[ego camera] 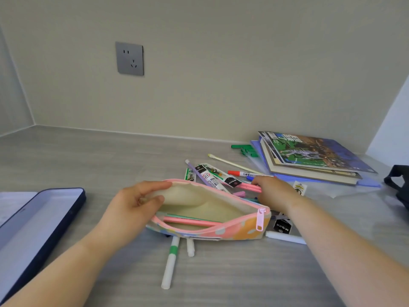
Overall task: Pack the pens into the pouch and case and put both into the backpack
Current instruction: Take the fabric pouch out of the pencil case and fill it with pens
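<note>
Left hand (135, 204) holds pouch (212, 218) open; right hand (273, 191) grips pink pen (250, 187).

Unzipped pastel pouch (232, 232) holds a pink pen (188, 222), loose pens (212, 176) around it, open navy case (33, 218) far left

The flat pastel fabric pouch (221, 231) lies mid-way across the grey wood-grain tabletop (88, 156), with a pink plastic pen (188, 222) inside it. The left hand (132, 209) pinches its left end. The right hand (272, 191), behind its right end, grips into the loose heap of pens and markers (212, 173). A green-banded white marker (170, 262) pokes out from under the pouch's front. The open dark-blue tin case (44, 218) lies far left. The stack of paperback books (309, 160) sits at the rear right, and the black fabric backpack (398, 185) at the right edge.
</note>
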`<state>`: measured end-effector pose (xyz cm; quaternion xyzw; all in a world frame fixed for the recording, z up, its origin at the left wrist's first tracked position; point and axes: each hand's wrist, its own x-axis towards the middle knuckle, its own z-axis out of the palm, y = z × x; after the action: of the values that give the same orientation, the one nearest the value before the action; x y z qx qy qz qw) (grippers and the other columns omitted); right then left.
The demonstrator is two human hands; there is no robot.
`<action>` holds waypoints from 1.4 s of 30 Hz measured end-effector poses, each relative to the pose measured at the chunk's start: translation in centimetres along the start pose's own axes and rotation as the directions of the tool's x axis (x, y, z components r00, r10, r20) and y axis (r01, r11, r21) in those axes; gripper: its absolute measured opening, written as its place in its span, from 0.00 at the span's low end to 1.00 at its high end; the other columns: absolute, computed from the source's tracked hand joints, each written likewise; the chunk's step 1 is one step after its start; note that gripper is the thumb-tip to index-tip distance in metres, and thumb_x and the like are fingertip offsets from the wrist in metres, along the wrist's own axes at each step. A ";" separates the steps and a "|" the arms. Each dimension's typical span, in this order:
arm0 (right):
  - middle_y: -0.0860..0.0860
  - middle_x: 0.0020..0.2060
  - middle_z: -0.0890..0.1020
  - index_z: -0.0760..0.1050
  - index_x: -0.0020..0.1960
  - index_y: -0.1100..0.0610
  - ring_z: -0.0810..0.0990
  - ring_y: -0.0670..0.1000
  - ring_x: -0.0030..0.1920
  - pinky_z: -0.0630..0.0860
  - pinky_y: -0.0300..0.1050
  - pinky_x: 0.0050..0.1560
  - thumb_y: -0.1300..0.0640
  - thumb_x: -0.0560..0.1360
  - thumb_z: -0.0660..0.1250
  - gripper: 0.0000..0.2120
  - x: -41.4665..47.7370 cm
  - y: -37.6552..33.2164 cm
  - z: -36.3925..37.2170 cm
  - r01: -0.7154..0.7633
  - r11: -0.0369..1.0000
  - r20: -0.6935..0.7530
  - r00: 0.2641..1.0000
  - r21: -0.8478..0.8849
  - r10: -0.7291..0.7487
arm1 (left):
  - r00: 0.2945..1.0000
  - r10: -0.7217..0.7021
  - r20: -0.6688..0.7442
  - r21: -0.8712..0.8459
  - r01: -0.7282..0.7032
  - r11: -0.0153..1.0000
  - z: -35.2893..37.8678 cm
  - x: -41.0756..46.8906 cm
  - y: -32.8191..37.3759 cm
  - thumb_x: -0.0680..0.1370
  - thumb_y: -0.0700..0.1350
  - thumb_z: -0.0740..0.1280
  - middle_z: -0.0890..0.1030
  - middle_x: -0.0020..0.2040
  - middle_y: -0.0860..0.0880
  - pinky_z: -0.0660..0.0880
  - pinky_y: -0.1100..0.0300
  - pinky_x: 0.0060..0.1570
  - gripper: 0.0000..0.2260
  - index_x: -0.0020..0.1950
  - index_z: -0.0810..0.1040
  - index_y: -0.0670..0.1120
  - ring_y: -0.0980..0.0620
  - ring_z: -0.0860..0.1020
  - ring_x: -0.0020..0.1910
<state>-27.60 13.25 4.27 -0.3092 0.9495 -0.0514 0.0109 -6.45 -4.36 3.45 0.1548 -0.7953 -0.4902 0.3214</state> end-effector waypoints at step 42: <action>0.49 0.25 0.75 0.68 0.33 0.53 0.75 0.44 0.27 0.75 0.28 0.33 0.68 0.74 0.59 0.15 -6.7 -11.0 -4.7 0.364 0.635 -0.004 0.870 0.682 -0.494 | 0.999 -0.002 0.050 0.031 0.001 1.000 -1.1 -0.8 1.0 0.72 0.36 0.65 0.72 0.16 0.64 0.63 0.76 0.21 0.11 0.50 0.79 0.49 0.62 0.68 0.19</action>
<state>-15.99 8.76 10.04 -0.5053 0.7612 -0.3572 0.1941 -5.04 -4.18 4.42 0.1480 -0.8104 -0.4820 0.2985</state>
